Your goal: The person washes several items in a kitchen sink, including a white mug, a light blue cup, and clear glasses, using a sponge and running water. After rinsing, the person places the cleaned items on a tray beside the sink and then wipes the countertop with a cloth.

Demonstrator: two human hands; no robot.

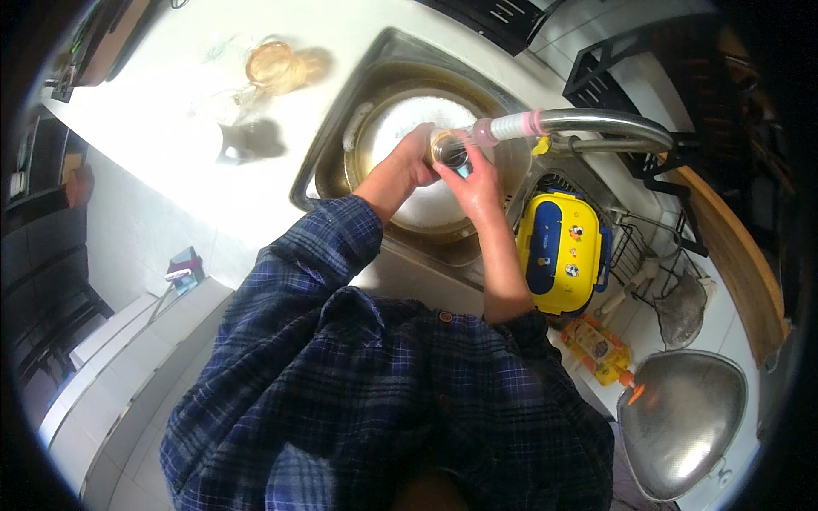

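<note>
My left hand (416, 156) grips the side of a steel-lined cup or flask (450, 152), whose open mouth is turned towards the faucet. My right hand (476, 182) holds the same vessel from the other side, fingers near its rim. A bit of light blue shows below the mouth; I cannot tell what it belongs to. Water sprays onto the vessel from the pink and white nozzle (505, 126) of a curved metal faucet (601, 121). Beneath my hands, a wide round metal basin (399, 207) sits in the steel sink (390, 51).
An amber glass cup (271, 67) and a white cup (233, 142) stand on the left counter (160, 160). Right of the sink are a yellow-blue lunch box (565, 252), a pump soap bottle (594, 348), a wire rack (629, 246) and a domed metal mesh piece (684, 421).
</note>
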